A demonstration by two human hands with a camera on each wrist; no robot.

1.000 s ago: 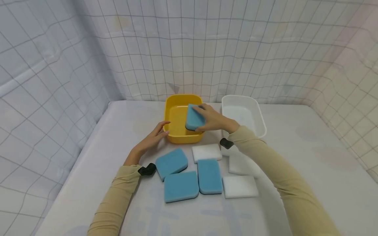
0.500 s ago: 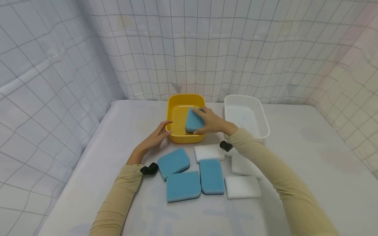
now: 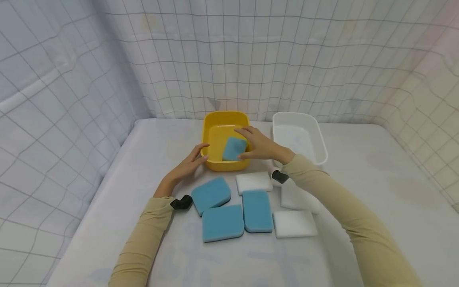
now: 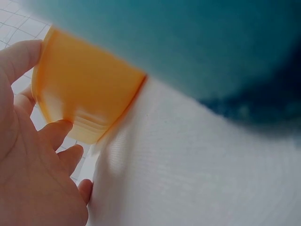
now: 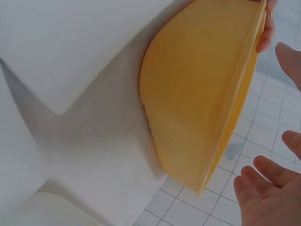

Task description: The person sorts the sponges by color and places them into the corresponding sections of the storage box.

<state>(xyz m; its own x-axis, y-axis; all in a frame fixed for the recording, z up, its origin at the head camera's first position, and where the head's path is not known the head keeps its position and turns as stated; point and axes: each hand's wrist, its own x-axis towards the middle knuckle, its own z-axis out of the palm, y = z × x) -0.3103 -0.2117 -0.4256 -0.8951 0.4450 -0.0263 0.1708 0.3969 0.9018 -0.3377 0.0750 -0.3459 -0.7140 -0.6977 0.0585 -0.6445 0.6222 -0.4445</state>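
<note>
A yellow plastic bin stands at the back of the table. In it, toward its front right, lies a blue sponge. My right hand hovers over the bin's right side, thumb and fingers spread apart around the sponge. In the right wrist view that right hand shows loose fingers with nothing between them. My left hand touches the bin's left rim with relaxed fingers. The left wrist view shows that hand's fingertips against the outer wall. A blue sponge lies close to the left wrist.
A white bin stands right of the yellow one. On the table in front lie more blue sponges, one at the front and one upright, and several white sponges, one partly under the right forearm. A gridded curtain hangs behind.
The blue sponge has gone down into the yellow bin, and my right hand has let go of it, its fingers spreading. My left hand has stayed at the rim.
</note>
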